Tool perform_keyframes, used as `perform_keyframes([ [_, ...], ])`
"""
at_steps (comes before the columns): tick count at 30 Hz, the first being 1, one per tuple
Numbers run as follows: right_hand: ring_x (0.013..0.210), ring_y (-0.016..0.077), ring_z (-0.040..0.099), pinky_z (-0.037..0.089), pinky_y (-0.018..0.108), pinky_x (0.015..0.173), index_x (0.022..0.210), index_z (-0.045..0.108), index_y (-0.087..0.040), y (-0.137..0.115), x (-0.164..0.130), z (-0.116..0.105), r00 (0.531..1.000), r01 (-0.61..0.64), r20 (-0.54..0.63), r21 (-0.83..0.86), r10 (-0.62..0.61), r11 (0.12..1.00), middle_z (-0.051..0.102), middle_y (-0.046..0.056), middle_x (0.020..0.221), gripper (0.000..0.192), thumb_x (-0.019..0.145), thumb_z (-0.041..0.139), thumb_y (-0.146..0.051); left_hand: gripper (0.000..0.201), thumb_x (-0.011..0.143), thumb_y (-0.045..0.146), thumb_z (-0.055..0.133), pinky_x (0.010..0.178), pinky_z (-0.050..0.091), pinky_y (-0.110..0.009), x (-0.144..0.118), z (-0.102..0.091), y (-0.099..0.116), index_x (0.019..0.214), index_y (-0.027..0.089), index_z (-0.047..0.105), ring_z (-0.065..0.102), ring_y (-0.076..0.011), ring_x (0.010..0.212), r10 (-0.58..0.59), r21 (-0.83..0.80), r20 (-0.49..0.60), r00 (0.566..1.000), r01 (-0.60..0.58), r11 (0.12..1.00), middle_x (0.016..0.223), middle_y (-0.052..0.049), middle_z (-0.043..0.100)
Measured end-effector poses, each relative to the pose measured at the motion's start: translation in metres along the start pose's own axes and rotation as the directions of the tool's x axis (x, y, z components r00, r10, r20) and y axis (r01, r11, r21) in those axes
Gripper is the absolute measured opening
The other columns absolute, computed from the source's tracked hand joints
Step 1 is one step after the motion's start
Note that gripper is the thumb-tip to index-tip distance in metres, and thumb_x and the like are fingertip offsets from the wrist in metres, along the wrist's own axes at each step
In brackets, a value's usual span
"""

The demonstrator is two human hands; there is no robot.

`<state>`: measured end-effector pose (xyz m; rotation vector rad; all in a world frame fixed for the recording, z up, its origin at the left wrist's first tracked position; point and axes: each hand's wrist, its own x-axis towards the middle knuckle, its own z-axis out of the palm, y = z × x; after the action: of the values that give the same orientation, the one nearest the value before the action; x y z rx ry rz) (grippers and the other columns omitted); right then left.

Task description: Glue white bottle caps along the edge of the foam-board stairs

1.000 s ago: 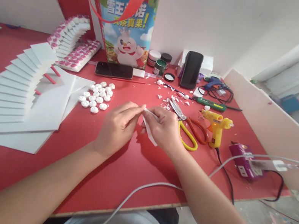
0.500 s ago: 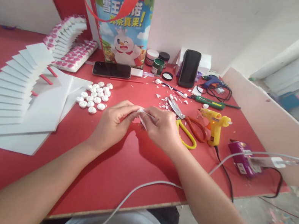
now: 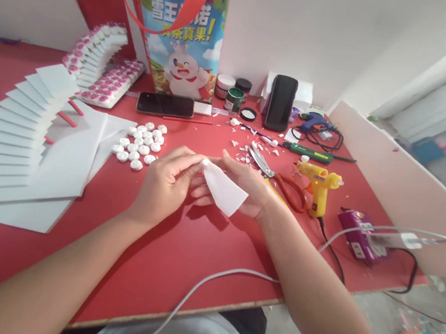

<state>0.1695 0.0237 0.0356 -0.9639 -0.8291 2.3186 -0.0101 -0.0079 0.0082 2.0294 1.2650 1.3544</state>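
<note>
Over the middle of the red table (image 3: 173,250), my left hand (image 3: 166,183) pinches the top corner of a small white paper piece (image 3: 222,189) between thumb and fingers. My right hand (image 3: 245,185) lies palm up under the paper, fingers spread, supporting it from behind. The paper now shows its flat face, tapering toward the pinched tip. A cluster of several small white round pieces (image 3: 140,144) lies just left of my left hand. Scissors with red and yellow handles (image 3: 279,180) lie just right of my right hand.
White foam sheets fanned like steps (image 3: 18,125) fill the left side. A yellow glue gun (image 3: 320,184), a purple power strip (image 3: 359,240), a lying phone (image 3: 165,104), a standing phone (image 3: 281,102), paint jars (image 3: 235,97) and a printed bag (image 3: 182,27) stand around. A white cable (image 3: 201,290) crosses the near edge.
My right hand has opened and turned palm up beneath the paper. The paper, earlier held edge-on between both hands' fingertips, now lies flat, facing up.
</note>
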Motion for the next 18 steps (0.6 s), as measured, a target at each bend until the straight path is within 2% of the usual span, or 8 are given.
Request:
perform_keyframes([
  [2,0.06,0.016,0.062,0.059,0.033,0.066,0.105,0.063,-0.015,0.001,-0.001,0.004,1.0,0.001,0.032,0.027,-0.002,1.0,0.069,0.007,0.077,0.045,0.111,0.027,-0.041,0.023,0.102,0.029,0.054,0.075,0.052,-0.027,-0.001,0.001,-0.001,0.099,0.023,0.076,0.065,-0.0181,0.082,0.024,0.002,0.005,1.0,-0.024,1.0,0.086,-0.004,0.068],
  [5,0.048,0.0078,0.043,0.047,0.02,0.051,0.096,0.063,-0.016,0.003,-0.004,0.008,1.0,0.026,0.012,0.082,-0.027,0.996,0.06,0.0,0.07,0.036,0.11,0.037,-0.036,0.024,0.102,0.025,0.053,0.076,0.052,-0.027,-0.001,0.001,-0.002,0.101,0.022,0.077,0.064,-0.0172,0.081,0.027,-0.017,0.017,0.999,-0.027,0.999,0.087,-0.005,0.068],
  [9,0.05,0.0052,0.033,0.035,0.016,0.047,0.088,0.063,-0.016,0.004,-0.006,0.008,0.996,0.087,0.0,0.028,-0.087,0.996,0.051,-0.003,0.07,0.025,0.102,0.058,-0.035,0.023,0.101,0.026,0.055,0.076,0.052,-0.027,0.0,0.002,0.0,0.1,0.022,0.077,0.064,-0.0172,0.082,-0.012,-0.064,0.019,1.0,0.013,0.998,0.089,-0.005,0.069],
  [12,0.052,0.006,0.031,0.031,0.019,0.047,0.085,0.064,-0.017,0.006,-0.006,0.006,0.982,0.188,0.007,-0.144,-0.189,0.972,0.045,-0.006,0.067,0.026,0.086,0.079,-0.039,0.022,0.1,0.028,0.057,0.074,0.052,-0.027,0.0,0.002,0.001,0.097,0.022,0.077,0.062,-0.0166,0.079,-0.076,-0.112,0.022,0.997,0.078,0.991,0.084,-0.003,0.067],
  [14,0.052,0.0068,0.032,0.028,0.021,0.047,0.082,0.064,-0.017,0.008,-0.005,0.006,0.964,0.242,-0.034,-0.312,-0.265,0.919,0.043,-0.007,0.063,0.033,0.08,0.082,-0.045,0.021,0.099,0.029,0.058,0.073,0.052,-0.027,0.0,0.002,0.002,0.096,0.021,0.077,0.061,-0.0162,0.077,-0.124,-0.138,0.022,0.992,0.126,0.982,0.082,-0.002,0.067],
  [16,0.051,0.0072,0.03,0.023,0.023,0.047,0.074,0.061,-0.018,0.011,-0.004,0.007,0.926,0.271,-0.096,-0.505,-0.365,0.82,0.039,-0.008,0.058,0.037,0.081,0.078,-0.05,0.019,0.097,0.03,0.06,0.074,0.052,-0.028,-0.001,0.003,0.001,0.096,0.021,0.077,0.062,-0.0166,0.077,-0.163,-0.157,0.012,0.987,0.163,0.974,0.082,-0.002,0.069],
  [18,0.051,0.0076,0.029,0.021,0.026,0.049,0.064,0.056,-0.018,0.014,-0.003,0.008,0.855,0.269,-0.155,-0.683,-0.495,0.679,0.035,-0.007,0.054,0.042,0.085,0.072,-0.05,0.018,0.097,0.029,0.061,0.075,0.053,-0.028,-0.002,0.005,0.001,0.097,0.021,0.077,0.063,-0.0169,0.078,-0.188,-0.162,-0.001,0.982,0.186,0.969,0.084,-0.002,0.07],
])
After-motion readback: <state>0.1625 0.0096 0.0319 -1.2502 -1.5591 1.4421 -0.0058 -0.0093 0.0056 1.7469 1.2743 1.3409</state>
